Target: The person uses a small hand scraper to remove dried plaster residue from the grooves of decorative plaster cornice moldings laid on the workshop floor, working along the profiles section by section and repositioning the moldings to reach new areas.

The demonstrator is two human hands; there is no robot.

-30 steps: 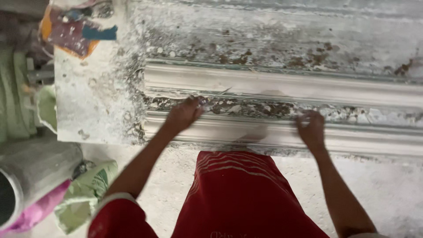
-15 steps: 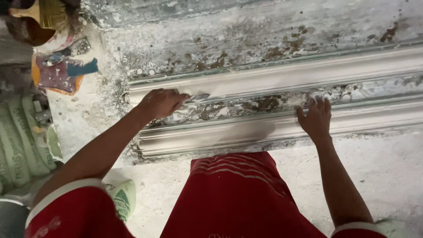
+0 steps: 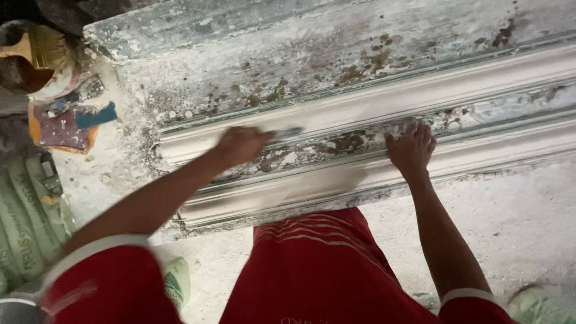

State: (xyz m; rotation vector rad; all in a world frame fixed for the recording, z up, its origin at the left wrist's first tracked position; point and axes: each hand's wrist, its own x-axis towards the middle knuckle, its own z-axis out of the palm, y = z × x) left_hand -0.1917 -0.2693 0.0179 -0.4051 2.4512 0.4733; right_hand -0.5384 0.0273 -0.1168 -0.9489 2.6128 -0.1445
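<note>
A long white plaster moulding (image 3: 372,105) with ridges and grooves lies across a stained worktable (image 3: 252,42). My left hand (image 3: 240,145) grips a small flat scraper (image 3: 288,134), whose blade rests on the moulding's middle groove, where dark crusted patches show. My right hand (image 3: 411,149) lies flat with spread fingers on the lower ridge of the moulding, to the right of the scraper. Red shorts and red sleeves fill the foreground.
At the left sit a brush with yellow bristles (image 3: 42,51), a paint-smeared orange tool (image 3: 66,126) and green printed sacks (image 3: 27,222). Below the table the floor (image 3: 516,222) is pale, dusty concrete. A green bag (image 3: 177,282) lies by my left leg.
The view has shifted, so the moulding's left end now sits further right. My left hand with the scraper has stayed on the groove near that end; my right hand stays pressed on the lower ridge.
</note>
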